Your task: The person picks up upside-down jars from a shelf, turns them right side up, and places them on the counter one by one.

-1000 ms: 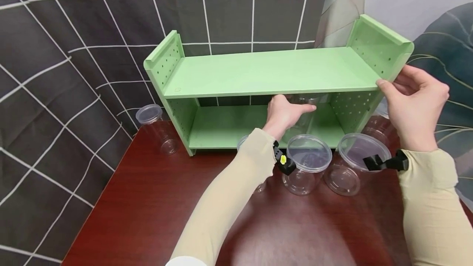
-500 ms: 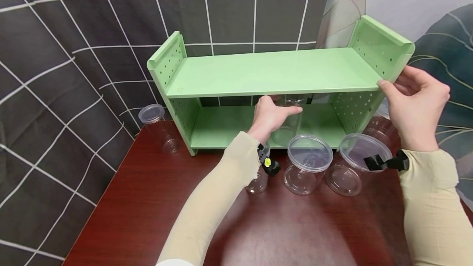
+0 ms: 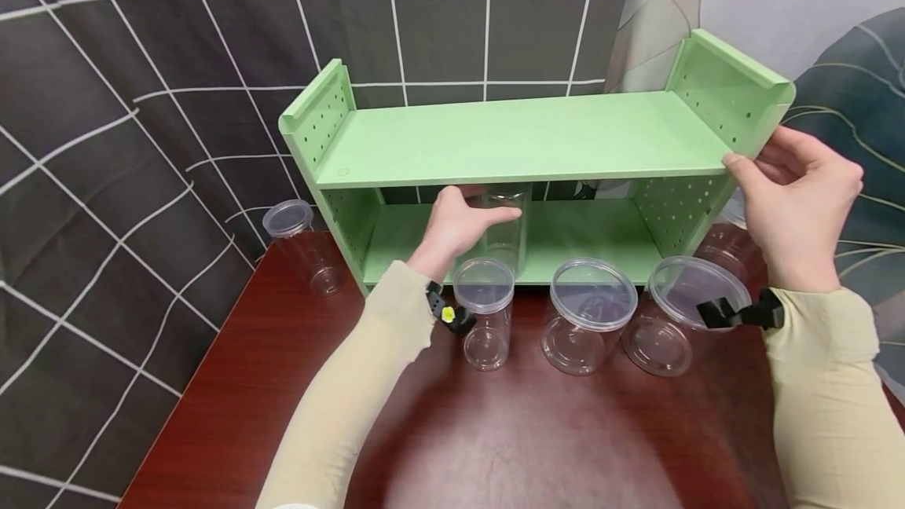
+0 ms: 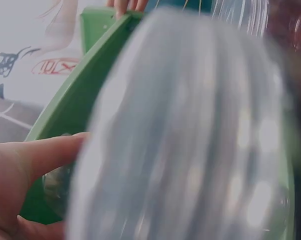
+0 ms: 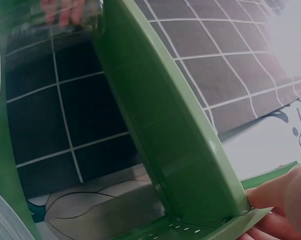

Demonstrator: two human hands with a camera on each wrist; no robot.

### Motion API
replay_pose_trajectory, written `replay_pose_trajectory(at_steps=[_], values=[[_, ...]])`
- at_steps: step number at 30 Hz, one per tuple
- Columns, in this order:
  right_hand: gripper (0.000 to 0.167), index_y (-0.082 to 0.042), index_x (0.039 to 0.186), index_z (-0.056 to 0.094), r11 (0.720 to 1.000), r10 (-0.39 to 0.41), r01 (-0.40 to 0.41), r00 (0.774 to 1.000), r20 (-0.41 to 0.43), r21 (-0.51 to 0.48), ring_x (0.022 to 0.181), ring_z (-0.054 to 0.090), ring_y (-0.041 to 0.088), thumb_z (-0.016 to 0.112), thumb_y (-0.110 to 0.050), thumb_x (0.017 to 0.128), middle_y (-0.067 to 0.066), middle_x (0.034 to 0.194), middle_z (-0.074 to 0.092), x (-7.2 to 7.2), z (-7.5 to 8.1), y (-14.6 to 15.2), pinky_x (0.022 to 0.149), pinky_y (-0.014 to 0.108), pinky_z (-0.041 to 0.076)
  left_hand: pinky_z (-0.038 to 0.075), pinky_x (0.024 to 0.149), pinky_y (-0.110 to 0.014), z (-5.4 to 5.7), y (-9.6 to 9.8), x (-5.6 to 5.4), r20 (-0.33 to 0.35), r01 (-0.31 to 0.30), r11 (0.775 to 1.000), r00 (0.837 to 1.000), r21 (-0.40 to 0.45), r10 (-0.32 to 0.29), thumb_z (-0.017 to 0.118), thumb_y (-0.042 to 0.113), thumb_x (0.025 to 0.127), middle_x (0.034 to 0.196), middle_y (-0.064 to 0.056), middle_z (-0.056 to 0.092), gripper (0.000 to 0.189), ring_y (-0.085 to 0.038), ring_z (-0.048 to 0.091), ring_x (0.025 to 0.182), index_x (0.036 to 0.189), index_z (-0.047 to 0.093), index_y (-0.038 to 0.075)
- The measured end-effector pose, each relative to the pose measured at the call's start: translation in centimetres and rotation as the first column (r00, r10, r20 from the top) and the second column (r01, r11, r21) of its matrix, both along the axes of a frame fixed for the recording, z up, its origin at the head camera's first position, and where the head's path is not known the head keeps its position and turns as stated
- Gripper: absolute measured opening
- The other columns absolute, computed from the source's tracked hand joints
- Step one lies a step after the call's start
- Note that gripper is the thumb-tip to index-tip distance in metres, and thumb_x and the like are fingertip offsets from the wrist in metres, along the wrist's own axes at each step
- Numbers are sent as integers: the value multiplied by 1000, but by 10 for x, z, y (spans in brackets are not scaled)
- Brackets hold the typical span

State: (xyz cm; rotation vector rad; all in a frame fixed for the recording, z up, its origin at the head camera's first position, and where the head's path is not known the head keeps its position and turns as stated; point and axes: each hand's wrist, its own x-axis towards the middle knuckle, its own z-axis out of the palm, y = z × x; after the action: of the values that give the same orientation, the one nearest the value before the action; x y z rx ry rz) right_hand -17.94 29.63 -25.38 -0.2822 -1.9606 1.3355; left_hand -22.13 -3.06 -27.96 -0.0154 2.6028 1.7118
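Observation:
A light green two-tier shelf [image 3: 523, 136] stands against the wall. Inside its lower level, my left hand [image 3: 452, 225] holds a clear plastic jar [image 3: 505, 236] with thumb and fingers around it. Part of that jar [image 4: 58, 190] also shows in the left wrist view, mostly hidden by a blurred lid [image 4: 190, 125] close to the camera. My right hand [image 3: 799, 199] grips the shelf's right side panel, thumb at the front edge and fingers behind. The right wrist view shows the same thumb [image 5: 273, 192] where the upper board meets that panel.
In front of the shelf, a narrow lidded jar [image 3: 486, 320] and two wide lidded jars [image 3: 592, 305] [image 3: 696, 293] stand on the red-brown table [image 3: 551, 446]. Another lidded jar [image 3: 300, 250] stands left of the shelf, and a container [image 3: 731, 246] sits behind the right hand.
My left hand has moved left along the lower level with the jar in it. The narrow lidded jar in front is now uncovered. My right hand has stayed on the side panel.

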Motion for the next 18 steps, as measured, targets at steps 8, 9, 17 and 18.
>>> replay_pose_trajectory(at_steps=[8, 9, 17, 18], values=[[43, -17, 129, 72, 1000, -9, 9, 1000, 6, 7, 89, 67, -4, 77, -7, 88, -5, 113, 73, -2, -2, 2, 97, 19, 50, 49, 97, -33, -3, -39, 1, -16, -7, 998, 1000, 58, 8, 94, 32, 72, 128, -5, 58, 76, -18, 53, 112, 133, 55, 8], [43, -17, 130, 72, 1000, -12, 12, 1000, 9, 10, 88, 66, -4, 77, -7, 88, -5, 113, 73, -2, -2, 2, 97, 19, 49, 49, 98, -33, -4, -44, 1, -19, -12, 998, 1000, 63, 13, 95, 32, 72, 129, -5, 57, 78, -18, 52, 112, 134, 54, 8], [43, -17, 130, 72, 1000, -14, 14, 1000, 14, 12, 88, 66, -4, 77, -8, 88, -5, 112, 72, -1, -1, 1, 96, 19, 50, 51, 95, -34, -8, -81, 4, -48, -31, 994, 998, 109, 37, 95, 28, 72, 125, -6, 60, 79, -19, 56, 111, 134, 51, 7], [43, -17, 129, 72, 1000, -12, 12, 1000, 9, 9, 88, 67, -4, 77, -7, 88, -6, 112, 73, -1, -1, 1, 95, 19, 50, 52, 94, -34, -8, -86, 4, -58, -27, 992, 998, 119, 34, 94, 26, 73, 125, -7, 61, 79, -20, 58, 111, 136, 51, 7]])
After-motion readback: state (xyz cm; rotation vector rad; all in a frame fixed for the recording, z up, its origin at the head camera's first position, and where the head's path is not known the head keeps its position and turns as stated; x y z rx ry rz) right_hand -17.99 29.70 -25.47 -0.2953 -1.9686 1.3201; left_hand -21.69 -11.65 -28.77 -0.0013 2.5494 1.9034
